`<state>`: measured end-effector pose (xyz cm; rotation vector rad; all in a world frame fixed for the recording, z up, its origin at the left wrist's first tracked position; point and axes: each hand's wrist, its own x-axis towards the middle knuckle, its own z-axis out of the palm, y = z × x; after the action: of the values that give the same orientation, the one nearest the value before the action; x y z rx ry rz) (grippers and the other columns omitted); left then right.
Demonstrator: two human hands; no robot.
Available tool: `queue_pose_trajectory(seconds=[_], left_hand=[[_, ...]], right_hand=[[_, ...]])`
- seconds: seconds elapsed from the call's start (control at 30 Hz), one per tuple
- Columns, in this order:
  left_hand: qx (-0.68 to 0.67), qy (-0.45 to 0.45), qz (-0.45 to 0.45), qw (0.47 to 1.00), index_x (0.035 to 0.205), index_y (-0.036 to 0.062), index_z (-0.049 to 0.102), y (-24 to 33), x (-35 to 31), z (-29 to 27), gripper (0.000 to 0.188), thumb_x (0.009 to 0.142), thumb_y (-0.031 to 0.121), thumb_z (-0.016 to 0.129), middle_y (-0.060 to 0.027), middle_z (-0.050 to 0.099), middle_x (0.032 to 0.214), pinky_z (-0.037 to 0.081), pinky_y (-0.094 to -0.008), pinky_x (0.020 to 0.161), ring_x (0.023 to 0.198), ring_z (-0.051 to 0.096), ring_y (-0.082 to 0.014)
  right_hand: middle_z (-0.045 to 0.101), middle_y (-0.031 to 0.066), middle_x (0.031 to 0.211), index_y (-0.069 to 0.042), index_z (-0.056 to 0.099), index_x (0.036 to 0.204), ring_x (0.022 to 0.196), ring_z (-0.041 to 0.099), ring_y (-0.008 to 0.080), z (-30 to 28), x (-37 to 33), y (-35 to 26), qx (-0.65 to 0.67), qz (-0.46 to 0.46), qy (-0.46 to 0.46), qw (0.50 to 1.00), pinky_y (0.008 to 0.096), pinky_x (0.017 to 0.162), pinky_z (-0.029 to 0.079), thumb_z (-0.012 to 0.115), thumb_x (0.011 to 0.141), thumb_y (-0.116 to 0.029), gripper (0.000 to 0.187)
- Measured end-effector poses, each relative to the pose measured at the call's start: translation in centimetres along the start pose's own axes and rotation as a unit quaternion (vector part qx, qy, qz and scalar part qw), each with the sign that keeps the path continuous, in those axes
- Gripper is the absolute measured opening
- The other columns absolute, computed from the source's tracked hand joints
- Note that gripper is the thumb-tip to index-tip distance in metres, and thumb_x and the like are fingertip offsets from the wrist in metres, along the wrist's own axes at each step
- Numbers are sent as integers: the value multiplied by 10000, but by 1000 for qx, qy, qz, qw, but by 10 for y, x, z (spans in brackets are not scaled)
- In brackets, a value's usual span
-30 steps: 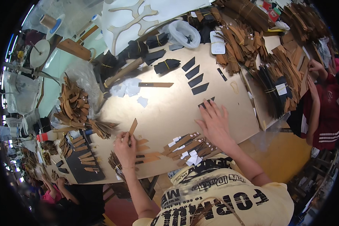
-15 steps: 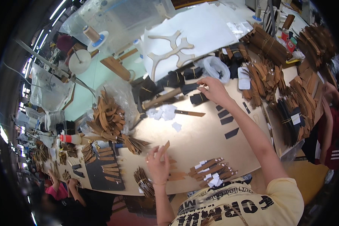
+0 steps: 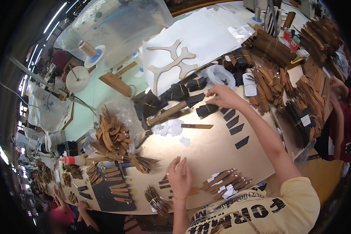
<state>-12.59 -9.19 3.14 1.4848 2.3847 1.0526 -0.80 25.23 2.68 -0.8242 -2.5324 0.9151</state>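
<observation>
My right hand (image 3: 221, 96) reaches far across the board (image 3: 206, 152), fingers bent down onto a banded black bundle (image 3: 206, 109); whether they grip it, I cannot tell. Just right of that bundle runs a row of black strips (image 3: 234, 125). My left hand (image 3: 179, 177) rests near the board's close edge, fingers loosely spread, possibly pinching a brown strip (image 3: 176, 160). Brown tagged strips (image 3: 224, 182) lie beside it.

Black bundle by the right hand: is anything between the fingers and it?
Nothing visible. The right hand reaches across the board, fingertips right at the banded black bundle; the loose black pieces lie beside it, nearer the person.
</observation>
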Motion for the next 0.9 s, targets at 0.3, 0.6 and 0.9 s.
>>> queue_pose_trajectory(seconds=[0.3,0.6,0.9], left_hand=[[73,-50,199,976,1303,30,568,26,156,101,532,833,208,739,-158,591,1236,416,-446,994,1145,560,-335],[1,-74,135,988,1162,54,651,17,176,128,453,726,59,774,-148,654,1059,492,-418,861,989,612,-346],[-19,-58,90,994,1120,70,659,19,178,129,405,726,81,755,-156,674,1022,503,-430,840,965,633,-350]], right_hand=[[668,140,959,-49,747,969,934,634,320,24,-39,-9,22,79,89,993,422,823,501,769,802,-277,284],[651,74,969,-80,726,949,946,607,277,66,-52,-25,27,119,234,964,411,834,447,714,832,-147,135],[648,65,941,-98,705,963,910,618,273,69,-45,-39,-73,137,252,955,431,817,417,726,834,-188,158]])
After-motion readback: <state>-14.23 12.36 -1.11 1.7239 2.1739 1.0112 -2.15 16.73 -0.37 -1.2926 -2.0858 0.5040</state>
